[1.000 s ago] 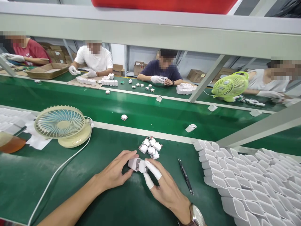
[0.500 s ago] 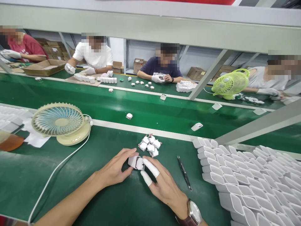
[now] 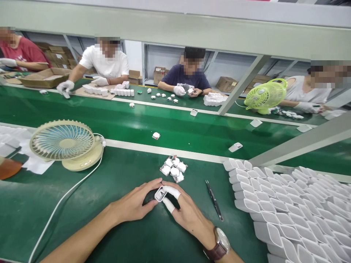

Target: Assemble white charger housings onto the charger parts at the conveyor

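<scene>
A small white casing (image 3: 160, 194) is between my two hands, its open end turned up toward the camera, with something dark and light inside. My left hand (image 3: 134, 201) grips its left side between thumb and fingers. On its right side, my right hand (image 3: 183, 210) holds it with thumb and index finger, both in white finger covers. Just beyond my hands lies a small pile of white parts (image 3: 174, 171) with reddish and metallic edges. Black tweezers (image 3: 214, 201) rest on the green table (image 3: 123, 241) to the right of my right hand.
Many white open casings (image 3: 274, 219) stand in rows at the right. A beige fan (image 3: 67, 143) with a white cable is at the left. Beyond a pale rail, a green belt (image 3: 126, 126) carries scattered parts. Across it, several people work beside a green fan (image 3: 265, 95).
The casing in my hands has turned so its open end faces up, and the white part at its end no longer sticks out. Pieces on the belt have shifted slightly right.
</scene>
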`<action>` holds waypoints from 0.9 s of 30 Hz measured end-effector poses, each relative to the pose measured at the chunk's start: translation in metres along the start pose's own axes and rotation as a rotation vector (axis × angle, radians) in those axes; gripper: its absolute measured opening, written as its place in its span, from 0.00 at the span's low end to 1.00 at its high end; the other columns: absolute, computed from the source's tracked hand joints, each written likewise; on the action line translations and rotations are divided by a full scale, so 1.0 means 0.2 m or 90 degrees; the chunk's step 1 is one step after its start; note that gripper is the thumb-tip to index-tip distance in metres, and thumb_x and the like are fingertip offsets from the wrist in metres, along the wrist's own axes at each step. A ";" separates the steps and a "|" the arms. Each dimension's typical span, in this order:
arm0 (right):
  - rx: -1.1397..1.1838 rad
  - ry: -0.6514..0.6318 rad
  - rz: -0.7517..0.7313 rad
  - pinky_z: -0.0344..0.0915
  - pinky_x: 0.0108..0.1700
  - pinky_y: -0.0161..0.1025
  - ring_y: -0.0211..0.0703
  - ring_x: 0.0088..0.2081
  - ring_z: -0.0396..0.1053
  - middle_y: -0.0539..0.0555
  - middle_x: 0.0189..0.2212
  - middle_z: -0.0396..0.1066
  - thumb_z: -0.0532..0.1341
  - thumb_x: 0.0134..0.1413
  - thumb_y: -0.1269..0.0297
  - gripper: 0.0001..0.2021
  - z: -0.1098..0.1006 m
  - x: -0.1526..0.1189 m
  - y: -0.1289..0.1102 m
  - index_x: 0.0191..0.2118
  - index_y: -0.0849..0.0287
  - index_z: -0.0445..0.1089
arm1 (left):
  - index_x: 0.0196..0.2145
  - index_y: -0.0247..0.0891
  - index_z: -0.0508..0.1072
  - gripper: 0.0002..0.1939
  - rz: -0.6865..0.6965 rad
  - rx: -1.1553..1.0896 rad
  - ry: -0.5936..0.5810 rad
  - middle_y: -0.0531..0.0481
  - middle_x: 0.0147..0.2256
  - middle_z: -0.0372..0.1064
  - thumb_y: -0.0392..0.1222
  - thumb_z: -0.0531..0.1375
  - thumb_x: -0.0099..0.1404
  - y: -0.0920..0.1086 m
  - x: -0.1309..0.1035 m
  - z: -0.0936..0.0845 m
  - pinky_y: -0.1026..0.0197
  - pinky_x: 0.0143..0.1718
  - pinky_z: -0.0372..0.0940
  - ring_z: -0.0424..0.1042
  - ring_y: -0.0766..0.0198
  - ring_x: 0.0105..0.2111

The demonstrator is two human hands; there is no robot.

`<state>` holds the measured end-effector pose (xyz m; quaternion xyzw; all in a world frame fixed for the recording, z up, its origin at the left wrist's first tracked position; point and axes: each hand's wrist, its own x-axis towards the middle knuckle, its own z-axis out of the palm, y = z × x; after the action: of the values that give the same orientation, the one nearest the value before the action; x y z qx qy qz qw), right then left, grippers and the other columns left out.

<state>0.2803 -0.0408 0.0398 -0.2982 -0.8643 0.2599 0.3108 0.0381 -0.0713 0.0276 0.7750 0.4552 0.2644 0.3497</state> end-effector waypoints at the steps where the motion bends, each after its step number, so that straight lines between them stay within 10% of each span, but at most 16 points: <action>1: 0.015 0.003 0.010 0.73 0.61 0.51 0.50 0.60 0.73 0.62 0.60 0.71 0.56 0.72 0.69 0.19 0.00 0.00 0.00 0.65 0.53 0.61 | 0.72 0.51 0.52 0.36 0.006 0.014 -0.003 0.46 0.65 0.68 0.40 0.60 0.72 0.00 0.00 0.00 0.48 0.62 0.69 0.70 0.52 0.63; 9: 0.027 -0.003 0.046 0.74 0.59 0.46 0.48 0.58 0.74 0.60 0.60 0.70 0.57 0.71 0.67 0.15 0.03 -0.01 0.01 0.60 0.52 0.63 | 0.50 0.42 0.73 0.09 0.145 0.092 0.080 0.43 0.47 0.76 0.42 0.60 0.74 -0.02 0.02 -0.02 0.59 0.48 0.75 0.79 0.58 0.46; 20: 0.014 -0.002 -0.007 0.77 0.54 0.46 0.48 0.51 0.77 0.60 0.55 0.72 0.56 0.73 0.67 0.11 0.05 -0.01 0.01 0.56 0.54 0.66 | 0.46 0.38 0.76 0.06 0.240 0.162 0.129 0.40 0.47 0.76 0.36 0.59 0.75 -0.02 0.03 0.01 0.59 0.45 0.75 0.79 0.57 0.44; 27: -0.032 0.051 0.008 0.75 0.59 0.51 0.51 0.57 0.75 0.63 0.59 0.71 0.55 0.73 0.65 0.23 0.06 -0.04 0.03 0.70 0.54 0.55 | 0.37 0.39 0.78 0.06 -0.005 -0.200 0.296 0.46 0.37 0.79 0.44 0.67 0.69 0.02 0.05 -0.03 0.61 0.40 0.75 0.79 0.59 0.36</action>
<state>0.2790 -0.0459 0.0253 -0.3213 -0.8557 0.2277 0.3358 0.0395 -0.0615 0.0357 0.6281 0.4796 0.5010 0.3528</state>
